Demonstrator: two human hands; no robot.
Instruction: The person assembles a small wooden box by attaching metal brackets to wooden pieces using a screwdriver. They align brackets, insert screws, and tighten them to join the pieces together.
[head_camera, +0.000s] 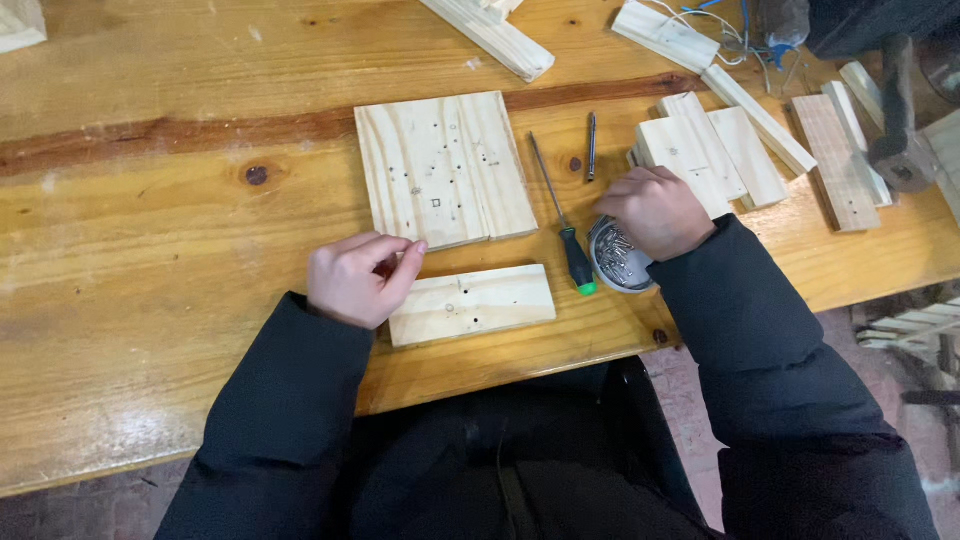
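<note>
My left hand (358, 277) rests with curled fingers on the left end of a small rectangular pine board (480, 302) near the table's front edge. A larger square pine board (443, 168) with small holes lies just beyond it. My right hand (657, 210) is curled over a round metal tin of screws (612, 262), fingers dipping into it; whether it holds a screw is hidden. A screwdriver (570, 243) with a green and black handle lies between the boards and the tin.
Several pine strips and blocks (745, 150) lie at the right and far side of the wooden table (150, 250). A drill bit (591, 145) lies beyond the screwdriver. A dark tool (900, 150) and wires sit at the far right. The table's front edge is close to my body.
</note>
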